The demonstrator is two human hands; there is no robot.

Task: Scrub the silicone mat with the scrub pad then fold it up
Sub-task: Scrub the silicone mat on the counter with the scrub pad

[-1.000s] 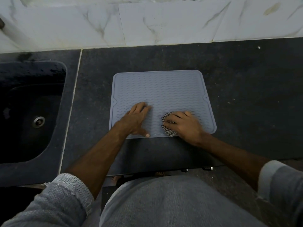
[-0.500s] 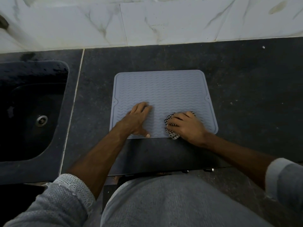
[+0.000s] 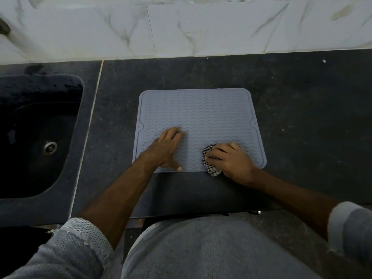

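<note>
A grey silicone mat (image 3: 201, 113) with a wavy ribbed surface lies flat on the dark stone counter. My left hand (image 3: 167, 150) presses flat on the mat's near left part, fingers together and thumb out at the mat's front edge. My right hand (image 3: 231, 160) is closed over a black-and-white checked scrub pad (image 3: 211, 167) at the mat's near right corner. The pad's lower end sticks out past the mat's front edge. Most of the pad is hidden under my fingers.
A black sink (image 3: 40, 133) with a metal drain (image 3: 49, 148) is set into the counter (image 3: 302, 109) on the left. A white marble tiled wall (image 3: 201, 27) runs along the back. The counter's front edge lies close to my body.
My right hand has slid the scrub pad a little to the right and toward the mat's front edge. My left hand stays pressed in the same spot on the mat.
</note>
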